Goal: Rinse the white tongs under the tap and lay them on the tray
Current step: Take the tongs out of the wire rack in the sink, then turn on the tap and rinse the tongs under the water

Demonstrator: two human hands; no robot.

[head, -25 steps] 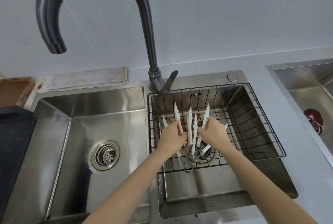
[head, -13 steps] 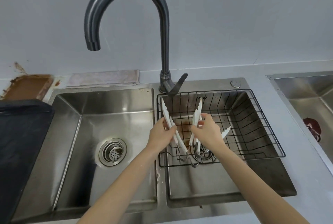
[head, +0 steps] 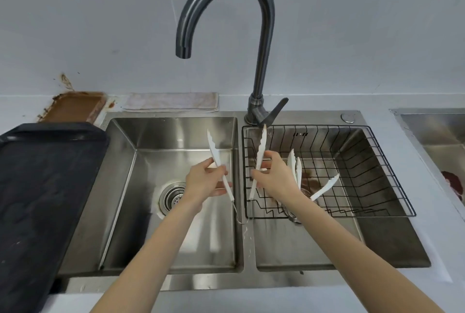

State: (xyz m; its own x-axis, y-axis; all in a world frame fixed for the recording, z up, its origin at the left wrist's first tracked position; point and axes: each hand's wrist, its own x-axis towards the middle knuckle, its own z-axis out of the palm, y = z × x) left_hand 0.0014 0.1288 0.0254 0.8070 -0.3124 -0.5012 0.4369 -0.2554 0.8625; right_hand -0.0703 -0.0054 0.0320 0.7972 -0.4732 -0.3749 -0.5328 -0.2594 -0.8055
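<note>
One pair of white tongs is held spread in a V above the divider between the two basins. My left hand (head: pixel 203 183) grips the left arm of the tongs (head: pixel 214 151), and my right hand (head: pixel 273 178) grips the right arm (head: pixel 260 151). The metal hinge hangs low between my wrists. More white tongs (head: pixel 295 166) stand and lean in the black wire basket (head: pixel 377 147) in the right basin. The dark tap's spout (head: pixel 183 52) ends over the left basin, and no water shows. A black tray (head: pixel 45 174) lies on the counter at the left.
The left basin (head: pixel 176 242) has a round drain strainer (head: pixel 173 198). Behind the sink lie a folded cloth (head: pixel 171 101) and a rusty brown tray (head: pixel 73 106). The tap lever (head: pixel 275 111) points to the right. A second steel sink (head: pixel 437 136) sits at the far right.
Both hands have lifted one pair of tongs out of the wire basket and carried it left, to above the divider. The arms of the tongs are now spread apart.
</note>
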